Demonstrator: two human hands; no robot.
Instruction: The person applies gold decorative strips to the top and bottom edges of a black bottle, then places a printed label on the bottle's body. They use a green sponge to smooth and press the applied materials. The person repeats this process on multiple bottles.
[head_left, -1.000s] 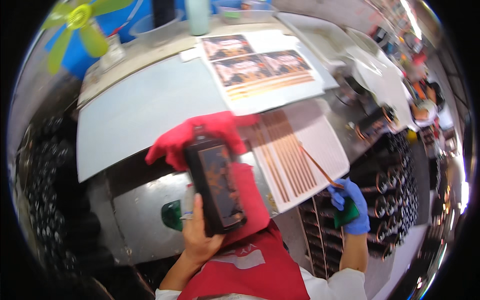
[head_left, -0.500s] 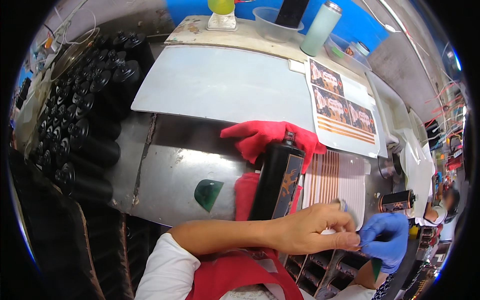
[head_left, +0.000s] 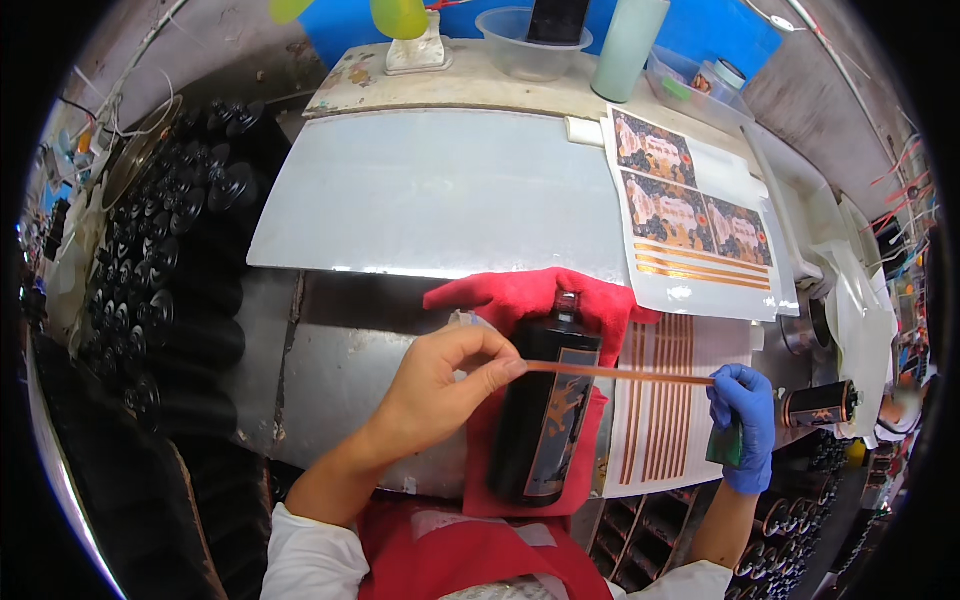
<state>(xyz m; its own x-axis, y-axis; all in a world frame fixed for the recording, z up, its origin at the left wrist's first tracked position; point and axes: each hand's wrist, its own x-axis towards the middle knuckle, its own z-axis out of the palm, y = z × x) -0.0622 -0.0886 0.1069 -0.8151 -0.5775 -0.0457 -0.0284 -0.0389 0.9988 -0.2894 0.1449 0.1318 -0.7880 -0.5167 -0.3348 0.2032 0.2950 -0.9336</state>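
Note:
A thin copper-coloured strip [head_left: 625, 373] is stretched level between my hands, above a black bottle [head_left: 530, 420]. My bare left hand [head_left: 440, 385] pinches its left end between thumb and forefinger. The right end is gripped by my blue-gloved right hand [head_left: 742, 415], which also keeps a green scraper-like piece [head_left: 725, 443] against the palm. The bottle lies on a red cloth [head_left: 500, 292], neck away from me, with a dark label [head_left: 568, 420] bearing a copper design. Right of it, a sheet [head_left: 710, 440] carries more copper strips.
Many black bottles [head_left: 190, 290] crowd the left side. A printed sheet [head_left: 690, 290] rests on a pale board [head_left: 430, 190]. Behind stand a clear bowl [head_left: 530, 60] and a pale green flask [head_left: 628, 50]. Another labelled bottle [head_left: 818, 405] lies at right.
My hands, together low at the right before, have risen and spread apart, drawing the strip out between them. My left hand now covers where a green piece lay on the table.

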